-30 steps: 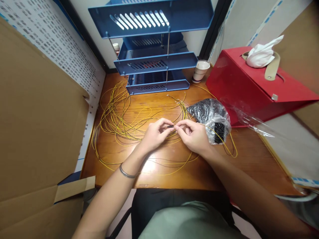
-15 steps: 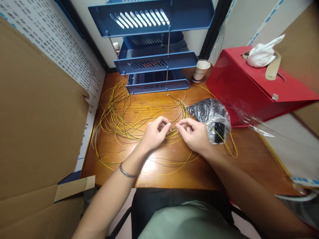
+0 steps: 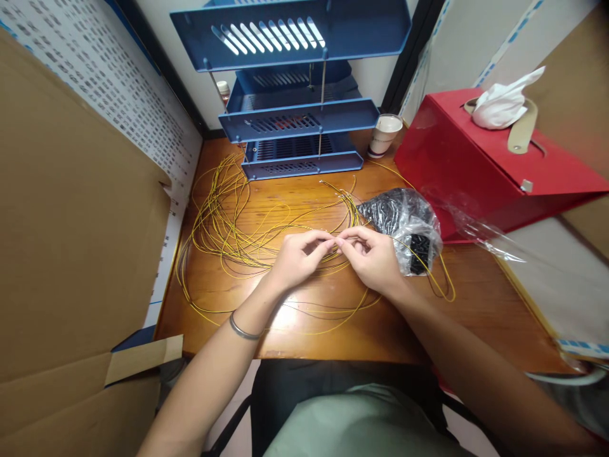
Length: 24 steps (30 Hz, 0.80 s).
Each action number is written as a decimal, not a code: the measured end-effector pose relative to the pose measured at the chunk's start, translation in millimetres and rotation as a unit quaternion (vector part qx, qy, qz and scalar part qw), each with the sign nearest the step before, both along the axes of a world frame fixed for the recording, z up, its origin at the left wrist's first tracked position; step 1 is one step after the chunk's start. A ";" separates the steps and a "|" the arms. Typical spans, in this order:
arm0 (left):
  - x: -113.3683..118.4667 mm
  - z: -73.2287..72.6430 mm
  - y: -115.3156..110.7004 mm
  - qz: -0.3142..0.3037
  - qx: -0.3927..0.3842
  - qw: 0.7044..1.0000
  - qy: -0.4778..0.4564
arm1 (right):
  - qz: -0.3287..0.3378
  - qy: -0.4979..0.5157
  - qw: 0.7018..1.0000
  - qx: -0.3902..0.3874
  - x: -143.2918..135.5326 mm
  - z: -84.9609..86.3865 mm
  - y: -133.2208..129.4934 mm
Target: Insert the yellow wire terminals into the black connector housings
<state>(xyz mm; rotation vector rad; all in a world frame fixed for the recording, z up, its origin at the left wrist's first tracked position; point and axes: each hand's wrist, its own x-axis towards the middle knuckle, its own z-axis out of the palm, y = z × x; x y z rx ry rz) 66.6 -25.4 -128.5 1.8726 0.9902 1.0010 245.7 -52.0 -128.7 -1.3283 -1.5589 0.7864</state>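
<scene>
Clearance around the right hand (image 3: pixel 370 255): bare tabletop (image 3: pixel 499 311) opens at 4 o'clock, past a wire loop (image 3: pixel 454 293); plastic bag (image 3: pixel 404 222) blocks 2, letter trays (image 3: pixel 333 116) 11, left hand (image 3: pixel 295 257) and wire bundle (image 3: pixel 209 231) 9.

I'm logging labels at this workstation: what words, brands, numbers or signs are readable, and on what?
None can be read.
White panel at left: rows of grey printing, too blurred.
Cup: faint dark marking, too small.
White panel at right: blue marks, no legible letters.

1 white glare patch brightens the near table (image 3: pixel 328 348); the bag (image 3: pixel 397 206) at right glints; the print (image 3: pixel 118 89) at left is blurred, edges stretched.
</scene>
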 end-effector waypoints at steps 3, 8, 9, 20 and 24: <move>-0.2 0.1 -0.2 0.015 0.028 0.999 0.009 | 0.004 -0.008 1.000 0.000 -0.7 0.9 -0.6; 1.9 -1.1 -0.8 0.056 0.024 0.998 0.004 | -0.007 -0.028 1.000 0.001 -0.7 -0.3 -1.0; 2.0 -1.3 -0.5 0.064 0.015 0.998 -0.005 | -0.010 -0.027 1.000 0.005 -0.3 -0.7 -0.9; 0.4 -1.8 2.3 0.033 -0.074 0.995 -0.059 | -0.007 0.006 1.000 0.019 2.6 1.0 0.9; 1.0 -0.1 0.0 0.001 -0.062 0.996 -0.058 | 0.004 -0.002 1.000 0.015 1.6 1.3 -0.1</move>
